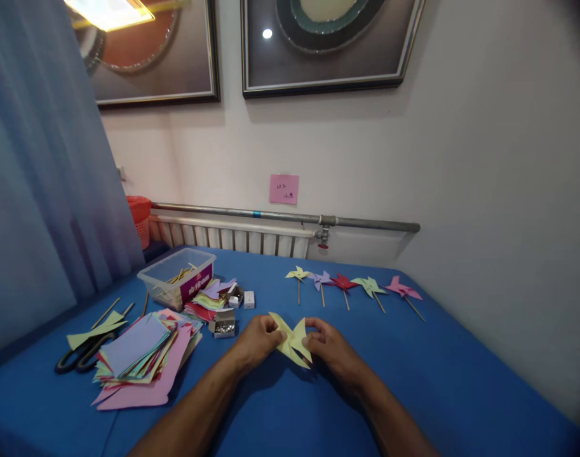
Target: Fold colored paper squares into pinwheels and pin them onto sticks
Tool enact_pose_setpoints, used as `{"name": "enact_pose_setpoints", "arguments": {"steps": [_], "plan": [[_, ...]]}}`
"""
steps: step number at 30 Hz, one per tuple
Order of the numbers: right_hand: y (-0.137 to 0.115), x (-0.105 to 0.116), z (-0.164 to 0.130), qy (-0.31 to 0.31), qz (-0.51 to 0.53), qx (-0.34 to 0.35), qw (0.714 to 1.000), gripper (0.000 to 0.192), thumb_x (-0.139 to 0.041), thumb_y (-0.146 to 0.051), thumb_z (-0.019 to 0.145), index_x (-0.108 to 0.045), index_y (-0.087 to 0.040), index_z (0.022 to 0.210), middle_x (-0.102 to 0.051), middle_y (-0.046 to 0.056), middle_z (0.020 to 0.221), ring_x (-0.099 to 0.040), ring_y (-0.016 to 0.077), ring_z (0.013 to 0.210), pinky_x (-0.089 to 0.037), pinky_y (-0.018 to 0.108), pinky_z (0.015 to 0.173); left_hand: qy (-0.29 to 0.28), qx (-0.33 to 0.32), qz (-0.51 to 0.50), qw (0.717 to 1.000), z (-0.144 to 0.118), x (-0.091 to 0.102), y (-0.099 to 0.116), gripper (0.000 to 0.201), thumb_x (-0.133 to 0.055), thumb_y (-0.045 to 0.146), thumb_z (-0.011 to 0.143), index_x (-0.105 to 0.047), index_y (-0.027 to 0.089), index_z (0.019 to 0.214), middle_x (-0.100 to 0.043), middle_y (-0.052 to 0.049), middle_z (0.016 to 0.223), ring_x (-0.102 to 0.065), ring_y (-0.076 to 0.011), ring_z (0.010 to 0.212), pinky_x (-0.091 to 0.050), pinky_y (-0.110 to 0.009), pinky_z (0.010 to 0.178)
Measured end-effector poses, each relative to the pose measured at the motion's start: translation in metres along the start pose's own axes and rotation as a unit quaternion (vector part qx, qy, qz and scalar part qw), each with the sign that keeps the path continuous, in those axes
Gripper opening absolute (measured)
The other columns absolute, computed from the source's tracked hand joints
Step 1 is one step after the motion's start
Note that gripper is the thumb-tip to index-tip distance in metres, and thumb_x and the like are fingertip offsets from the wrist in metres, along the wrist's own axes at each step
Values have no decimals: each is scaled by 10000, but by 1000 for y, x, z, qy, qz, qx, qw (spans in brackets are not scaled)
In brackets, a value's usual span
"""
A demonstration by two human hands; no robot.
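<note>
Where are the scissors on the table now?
In the head view, the scissors lie at the far left of the blue table, partly under a green paper piece, just left of the paper stack.

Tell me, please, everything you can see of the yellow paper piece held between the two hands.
The yellow paper piece looks like thin, pale yellow craft paper, cut and partly folded into pointed flaps like a pinwheel's blades. No stick shows on it. It sits low over the blue table, near the front middle. The left hand pinches its left side and the right hand its right side, fingertips on the flaps.
</note>
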State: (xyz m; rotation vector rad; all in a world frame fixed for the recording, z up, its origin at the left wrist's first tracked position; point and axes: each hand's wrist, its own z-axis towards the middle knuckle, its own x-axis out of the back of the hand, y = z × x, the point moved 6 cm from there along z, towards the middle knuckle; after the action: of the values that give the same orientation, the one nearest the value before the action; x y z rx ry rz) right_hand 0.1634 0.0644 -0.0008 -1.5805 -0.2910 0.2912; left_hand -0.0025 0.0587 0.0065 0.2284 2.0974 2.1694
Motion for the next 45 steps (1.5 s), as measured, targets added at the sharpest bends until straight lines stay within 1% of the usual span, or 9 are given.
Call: {"name": "enact_pose_setpoints", "arguments": {"steps": [10,18,24,29,31,34,37,40,45], "plan": [[-13,-6,-4,8,26,-5,1000,761,-740,-364,648,-472,-179,1337,-724,-3,812,-648,155,559,-462,306,611,14,-10,54,998,1,3,2,218,-689,343,690,-576,156,679,-476,62,578,-362,-70,527,-250,-219,512],[-13,-3,-3,25,-52,42,997,298,-714,-309,690,-632,-204,957,-569,-55,656,-526,125,573,-390,276,600,31,29,-15,999,1,3,2,222,-714,322,646,-550,172,649,-475,68,516,-354,-56,451,-237,-219,468],[-22,-5,-8,18,-100,65,993,188,-682,-341,746,-697,-188,854,-573,-21,688,-493,140,627,-361,284,616,29,44,-28,998,-3,3,3,278,-708,398,611,-568,167,675,-533,36,528,-396,-72,442,-271,-235,464],[-33,-4,-11,29,-137,108,984,167,-698,-363,730,-702,-198,710,-683,108,1082,-581,303,1145,-430,368,895,27,45,-30,998,-2,4,0,282,-713,401,623,-562,173,692,-528,42,529,-395,-74,440,-272,-235,467],[-33,-5,-11,27,-129,110,985,167,-705,-374,733,-692,-208,715,-701,108,1020,-518,334,1278,-412,386,956,28,44,-16,999,0,4,-1,257,-707,376,631,-552,177,678,-525,44,530,-388,-70,443,-262,-231,467],[-26,-7,-10,26,-95,94,991,188,-689,-395,762,-652,-213,738,-668,46,795,-632,272,982,-446,337,803,42,48,22,998,0,5,-1,206,-684,320,647,-533,181,639,-500,54,512,-364,-62,442,-240,-226,464],[-18,-11,-7,33,-67,81,994,222,-688,-415,767,-634,-201,791,-628,-4,742,-535,146,638,-388,270,614,49,55,30,997,-1,3,-1,178,-665,286,652,-522,184,627,-489,58,507,-371,-64,450,-249,-224,470],[-13,-13,-4,59,-55,71,994,310,-710,-382,737,-652,-199,981,-584,-39,707,-507,123,584,-380,253,568,34,56,7,998,-3,-2,1,172,-664,295,644,-534,182,643,-506,53,519,-387,-67,456,-265,-226,478],[-15,-14,-5,100,-15,68,993,726,-781,-363,660,-524,-228,1325,-631,10,1013,-587,118,613,-489,289,597,18,71,-21,997,-5,-7,0,199,-679,321,590,-549,176,629,-524,41,512,-410,-72,452,-269,-231,473]]}}
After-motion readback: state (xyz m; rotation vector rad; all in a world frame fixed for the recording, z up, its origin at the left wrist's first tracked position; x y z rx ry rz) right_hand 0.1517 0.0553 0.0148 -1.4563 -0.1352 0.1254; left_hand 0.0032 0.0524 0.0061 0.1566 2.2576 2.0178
